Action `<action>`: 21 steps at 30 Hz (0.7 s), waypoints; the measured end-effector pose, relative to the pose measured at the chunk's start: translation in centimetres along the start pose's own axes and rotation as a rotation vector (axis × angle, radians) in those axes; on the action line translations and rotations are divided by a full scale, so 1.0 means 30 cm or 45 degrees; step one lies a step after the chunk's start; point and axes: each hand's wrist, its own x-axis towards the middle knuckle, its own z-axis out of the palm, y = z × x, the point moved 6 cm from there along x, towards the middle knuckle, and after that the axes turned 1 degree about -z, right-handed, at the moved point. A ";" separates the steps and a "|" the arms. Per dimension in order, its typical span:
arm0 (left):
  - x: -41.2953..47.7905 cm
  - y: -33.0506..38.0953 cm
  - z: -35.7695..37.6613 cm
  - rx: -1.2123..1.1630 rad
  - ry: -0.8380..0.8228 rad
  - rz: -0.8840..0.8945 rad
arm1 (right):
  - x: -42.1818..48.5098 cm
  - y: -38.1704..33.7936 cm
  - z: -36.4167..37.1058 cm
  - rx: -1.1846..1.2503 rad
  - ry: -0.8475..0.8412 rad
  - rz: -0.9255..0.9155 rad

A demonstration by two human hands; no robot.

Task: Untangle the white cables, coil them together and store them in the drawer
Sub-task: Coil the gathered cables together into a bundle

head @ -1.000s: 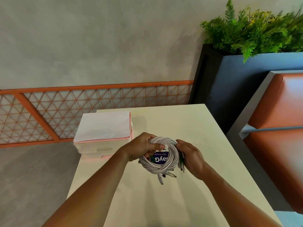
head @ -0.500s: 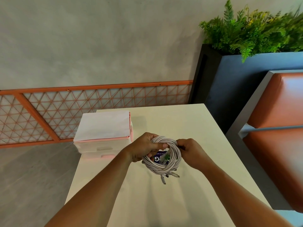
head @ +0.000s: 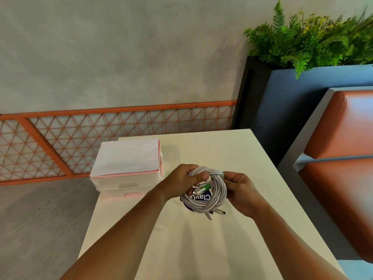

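Observation:
A round coil of white cables (head: 212, 201) is held above the cream table (head: 201, 249). My left hand (head: 181, 182) grips the coil's upper left side, thumb laid over the strands. My right hand (head: 240, 193) grips its right side with curled fingers. A green-and-white plug end (head: 203, 188) lies across the middle of the coil, and several connector ends hang from its lower edge. A dark blue label with white letters (head: 201, 197) shows through the ring. The white and pink drawer unit (head: 127, 174) stands at the table's back left, its drawers closed.
An orange lattice railing (head: 80, 142) runs behind the table along a grey wall. To the right stand a blue planter with green plants (head: 302, 93) and an orange padded bench (head: 343, 158).
The green-and-white plug end has moved from the coil's right rim into its middle. My right hand shifted along the right side and both hands stayed on the coil.

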 end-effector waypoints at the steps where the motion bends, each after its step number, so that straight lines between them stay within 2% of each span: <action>1: 0.005 0.002 -0.004 0.001 0.010 0.009 | -0.001 -0.002 0.003 0.027 0.005 -0.001; 8: 0.022 -0.013 -0.031 0.005 0.115 0.004 | -0.015 0.013 0.024 0.271 -0.086 0.143; 14: 0.028 0.014 -0.008 0.060 0.218 0.127 | -0.027 0.067 0.020 0.440 0.018 0.215; 21: 0.021 0.008 -0.002 0.027 0.283 0.143 | -0.039 0.062 0.046 0.462 -0.015 0.275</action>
